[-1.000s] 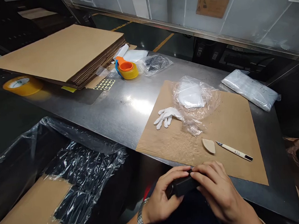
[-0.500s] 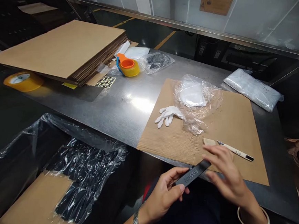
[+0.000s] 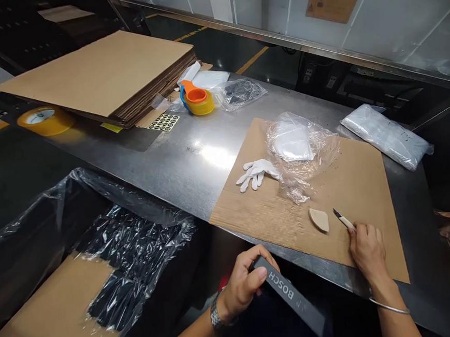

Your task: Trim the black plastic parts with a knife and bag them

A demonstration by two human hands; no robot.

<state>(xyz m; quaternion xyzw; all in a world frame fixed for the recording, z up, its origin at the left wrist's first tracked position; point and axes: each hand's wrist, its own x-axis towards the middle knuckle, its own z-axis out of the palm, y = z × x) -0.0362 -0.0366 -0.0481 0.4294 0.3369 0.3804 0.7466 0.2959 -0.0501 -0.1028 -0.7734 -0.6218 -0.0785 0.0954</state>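
Observation:
My left hand (image 3: 245,281) is closed around one end of a long black plastic part (image 3: 291,295) with raised BOSCH lettering, held in front of the table edge and tilted down to the right. On the cardboard sheet (image 3: 268,222), my right hand (image 3: 368,250) is closed over the handle of a craft knife (image 3: 345,220); its dark blade points up and left, and the rest of the handle is hidden under the fingers. A small beige wedge-shaped pad (image 3: 319,220) lies to the left of the blade.
A white glove (image 3: 257,174) and a clear plastic bag (image 3: 317,151) lie on the cardboard. Farther off are a wrapped packet (image 3: 388,135), a tape dispenser (image 3: 199,102), a tape roll (image 3: 46,123) and stacked cardboard (image 3: 104,69). A lined bin (image 3: 64,202) with black wrapped pieces stands left.
My right hand has moved from beside the black part to the cardboard and taken hold of the knife. My left hand has swung the part so its free end points downward.

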